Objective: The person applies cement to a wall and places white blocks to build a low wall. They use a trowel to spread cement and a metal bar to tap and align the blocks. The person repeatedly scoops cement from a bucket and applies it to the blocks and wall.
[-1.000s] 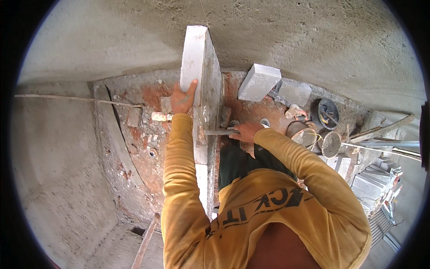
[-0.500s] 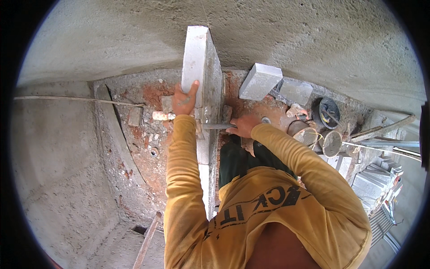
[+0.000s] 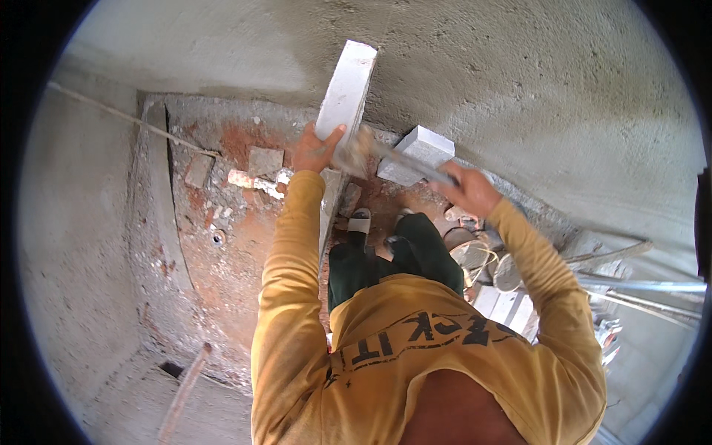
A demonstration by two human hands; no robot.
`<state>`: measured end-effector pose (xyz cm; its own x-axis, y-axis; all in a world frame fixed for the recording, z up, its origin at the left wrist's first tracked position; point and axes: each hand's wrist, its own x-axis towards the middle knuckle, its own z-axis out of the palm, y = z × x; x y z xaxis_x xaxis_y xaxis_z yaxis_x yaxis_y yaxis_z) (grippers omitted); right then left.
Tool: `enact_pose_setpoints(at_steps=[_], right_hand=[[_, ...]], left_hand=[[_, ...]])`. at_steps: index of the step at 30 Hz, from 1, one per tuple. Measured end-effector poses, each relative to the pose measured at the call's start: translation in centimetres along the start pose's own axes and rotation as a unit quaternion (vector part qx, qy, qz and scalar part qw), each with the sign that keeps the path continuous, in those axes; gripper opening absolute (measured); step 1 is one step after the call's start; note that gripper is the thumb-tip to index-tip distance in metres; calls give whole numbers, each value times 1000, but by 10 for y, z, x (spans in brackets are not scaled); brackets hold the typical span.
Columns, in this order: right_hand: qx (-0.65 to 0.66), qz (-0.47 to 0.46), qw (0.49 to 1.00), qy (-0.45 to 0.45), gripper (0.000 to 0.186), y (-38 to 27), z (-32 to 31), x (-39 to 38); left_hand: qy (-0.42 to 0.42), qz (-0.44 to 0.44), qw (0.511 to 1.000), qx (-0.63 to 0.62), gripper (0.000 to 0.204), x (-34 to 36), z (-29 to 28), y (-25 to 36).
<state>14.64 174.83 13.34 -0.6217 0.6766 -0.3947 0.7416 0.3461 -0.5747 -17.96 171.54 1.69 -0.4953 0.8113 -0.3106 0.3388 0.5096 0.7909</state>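
Note:
A pale light-weight block point(image 3: 347, 85) stands on edge atop a narrow block wall point(image 3: 331, 204), its far end close to the rough plastered wall. My left hand point(image 3: 313, 148) grips the near end of this block, thumb across its upper face and fingers along its left side. In my right hand point(image 3: 472, 190) is the grey shaft of a hammer point(image 3: 415, 165). Its brownish head is smeared by motion and lies against or just beside the block's right side; contact cannot be made out.
Another pale block point(image 3: 419, 152) rests on the ground to the right. Buckets point(image 3: 467, 248) and a stack of blocks point(image 3: 504, 305) lie beside my right arm. A white pipe point(image 3: 256, 182) and rubble lie left of the low wall. My feet stand right of it.
My right hand has moved up and to the right, swinging the hammer from low beside the wall to the upper block. My left hand stays on that block. The view has shifted.

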Motion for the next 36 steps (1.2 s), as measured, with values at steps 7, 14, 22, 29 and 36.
enact_pose_setpoints(at_steps=[7,14,22,29,36], right_hand=[[-313,-143,938,-45,41,-137,-54,205],[-478,-192,831,-209,33,-198,26,288],[-547,-224,762,-263,34,-215,52,290],[-582,-261,721,-272,36,-211,61,298],[-570,-230,736,-282,35,-205,66,304]], left_hand=[[-5,-35,996,86,89,-5,-7,7],[19,-51,990,128,88,-8,-5,15],[0,-68,988,137,91,-12,-7,18],[30,-62,988,141,93,-13,-3,17],[14,-68,988,138,95,-13,-3,15]])
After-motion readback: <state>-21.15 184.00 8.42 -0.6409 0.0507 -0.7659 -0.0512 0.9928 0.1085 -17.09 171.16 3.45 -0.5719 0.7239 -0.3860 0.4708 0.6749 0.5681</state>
